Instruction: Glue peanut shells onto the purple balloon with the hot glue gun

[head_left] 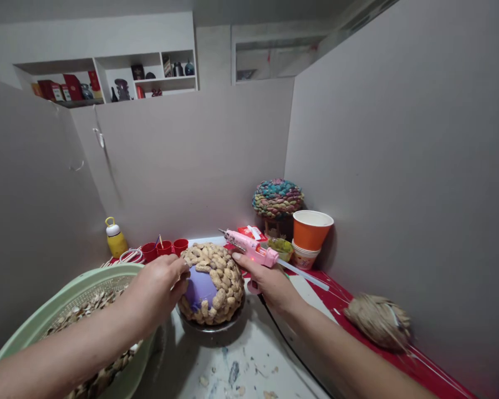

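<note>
A purple dome (200, 286) is largely covered with peanuts (222, 277) and rests on a round metal dish (211, 328). At the dome's left edge is my left hand (163, 281), its fingers pinched together against the peanuts; whatever is between them is hidden. My right hand (270, 282) is wrapped round a pink glue gun (251, 247) beside the dome's right side. The gun's nozzle points up and left above the peanuts, and a clear glue stick (303, 274) sticks out of its back.
A green basket (66, 299) of shells stands at the left under my forearm. Behind are red cups (164, 247), a yellow bottle (116, 239), a coloured woven dome (278, 198) and orange paper buckets (312, 231). Brown twine (377, 320) lies right; a black cord crosses the table.
</note>
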Demonstrator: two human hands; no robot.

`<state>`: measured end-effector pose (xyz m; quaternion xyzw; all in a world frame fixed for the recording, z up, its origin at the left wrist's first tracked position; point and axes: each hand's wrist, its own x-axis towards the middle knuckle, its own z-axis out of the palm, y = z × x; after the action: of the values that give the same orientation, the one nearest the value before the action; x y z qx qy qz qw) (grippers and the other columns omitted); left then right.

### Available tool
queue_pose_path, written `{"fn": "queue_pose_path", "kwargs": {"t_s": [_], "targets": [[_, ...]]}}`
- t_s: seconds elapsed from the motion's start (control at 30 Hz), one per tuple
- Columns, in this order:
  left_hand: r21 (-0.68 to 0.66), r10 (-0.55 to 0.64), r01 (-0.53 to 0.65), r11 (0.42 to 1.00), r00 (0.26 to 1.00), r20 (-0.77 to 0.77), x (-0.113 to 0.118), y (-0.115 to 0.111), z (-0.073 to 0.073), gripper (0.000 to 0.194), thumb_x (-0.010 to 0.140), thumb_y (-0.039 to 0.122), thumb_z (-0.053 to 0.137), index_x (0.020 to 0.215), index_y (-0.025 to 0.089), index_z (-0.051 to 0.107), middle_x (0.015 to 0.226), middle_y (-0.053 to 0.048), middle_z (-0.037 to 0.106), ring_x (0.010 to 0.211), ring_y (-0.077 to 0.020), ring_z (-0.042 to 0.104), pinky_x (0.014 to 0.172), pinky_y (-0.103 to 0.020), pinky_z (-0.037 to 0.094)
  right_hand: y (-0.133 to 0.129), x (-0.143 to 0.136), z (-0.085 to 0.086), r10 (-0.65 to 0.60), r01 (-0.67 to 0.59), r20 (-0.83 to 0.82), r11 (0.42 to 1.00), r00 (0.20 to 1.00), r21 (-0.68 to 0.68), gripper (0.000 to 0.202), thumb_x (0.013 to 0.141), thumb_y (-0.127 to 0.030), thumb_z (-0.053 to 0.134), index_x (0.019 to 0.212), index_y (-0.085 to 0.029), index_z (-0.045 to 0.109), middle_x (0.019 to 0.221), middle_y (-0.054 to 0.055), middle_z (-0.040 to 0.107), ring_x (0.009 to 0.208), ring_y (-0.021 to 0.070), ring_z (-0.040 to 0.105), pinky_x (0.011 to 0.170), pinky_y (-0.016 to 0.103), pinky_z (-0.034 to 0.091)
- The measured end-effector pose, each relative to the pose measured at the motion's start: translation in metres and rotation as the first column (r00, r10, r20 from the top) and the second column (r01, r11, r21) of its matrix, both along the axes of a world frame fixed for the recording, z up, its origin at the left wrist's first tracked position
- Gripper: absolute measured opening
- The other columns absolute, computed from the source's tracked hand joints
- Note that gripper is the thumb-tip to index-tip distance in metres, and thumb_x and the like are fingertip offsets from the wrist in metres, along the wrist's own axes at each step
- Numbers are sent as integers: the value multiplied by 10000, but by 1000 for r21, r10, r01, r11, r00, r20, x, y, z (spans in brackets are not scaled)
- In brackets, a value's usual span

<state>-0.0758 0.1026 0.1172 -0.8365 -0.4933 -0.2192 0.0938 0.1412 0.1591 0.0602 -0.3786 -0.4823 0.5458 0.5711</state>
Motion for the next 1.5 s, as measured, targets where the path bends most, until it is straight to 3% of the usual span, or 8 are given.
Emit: {"fn": "queue_pose_path", "kwargs": {"t_s": [0.17,0.4,0.83,1.17,1.5], "targets": [[-22,13,-15,1000,996,-84,4,2,0,162,798,80,508,756,191,617,753,-52,647,679,-193,593,612,-280,442,0,1,-2,-21,21,4,1000,1000,-15,411,627,-428,790,949,-191,694,786,14,653,598,125,478,423,196,275],[-79,59,-75,994,982,-181,5,6,-2,157,834,88,473,880,163,603,861,-78,656,807,-229,621,718,-350,492,1,0,-3,-38,39,25,999,999,-28,420,616,-451,775,937,-192,697,805,25,669,614,139,499,432,210,271],[-90,18,-30,996,991,-135,2,7,-3,156,843,103,476,862,160,620,829,-79,638,756,-228,608,679,-359,489,5,3,-12,-65,68,53,997,996,-46,388,641,-448,761,915,-174,731,832,37,685,676,168,544,496,249,347],[-73,-50,48,996,998,-27,-3,11,-10,128,867,146,492,840,174,615,833,-71,646,767,-209,606,693,-332,494,-1,1,-4,-68,72,56,995,996,-62,399,612,-458,759,884,-170,720,793,29,664,642,148,515,467,236,296],[33,-129,129,991,992,7,-6,13,-14,112,863,114,540,834,165,635,787,-53,654,727,-195,613,649,-309,498,-1,2,-5,-71,77,82,995,994,-69,383,629,-469,747,867,-171,715,777,23,649,623,142,490,457,244,256]]}}
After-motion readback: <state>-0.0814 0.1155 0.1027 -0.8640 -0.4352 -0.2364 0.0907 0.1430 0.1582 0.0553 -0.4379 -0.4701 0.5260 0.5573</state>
